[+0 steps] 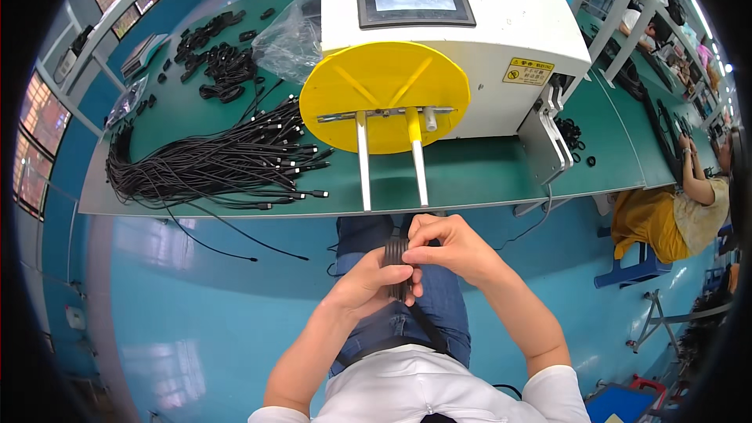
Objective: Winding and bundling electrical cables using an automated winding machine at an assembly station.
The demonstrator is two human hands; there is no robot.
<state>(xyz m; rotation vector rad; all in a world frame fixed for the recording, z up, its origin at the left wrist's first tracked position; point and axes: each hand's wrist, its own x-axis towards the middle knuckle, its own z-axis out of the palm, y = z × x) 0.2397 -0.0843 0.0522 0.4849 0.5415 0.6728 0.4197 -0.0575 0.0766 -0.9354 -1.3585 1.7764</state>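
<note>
Near the green counter (pixel 482 163), above the lap (pixel 444 309), the left hand (pixel 365 280) is grasping a black cable coil (pixel 395 251) while the right hand's (pixel 450 246) fingers are pinching its upper side, so loops could be springing apart if either grip is slackening.

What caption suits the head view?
Left hand holds a coiled black cable, right hand touching it, before a white machine with a round yellow disc and a green tabletop bearing black cables.

A yellow warning label (pixel 528 71) marks the white machine (pixel 489 55).
</note>
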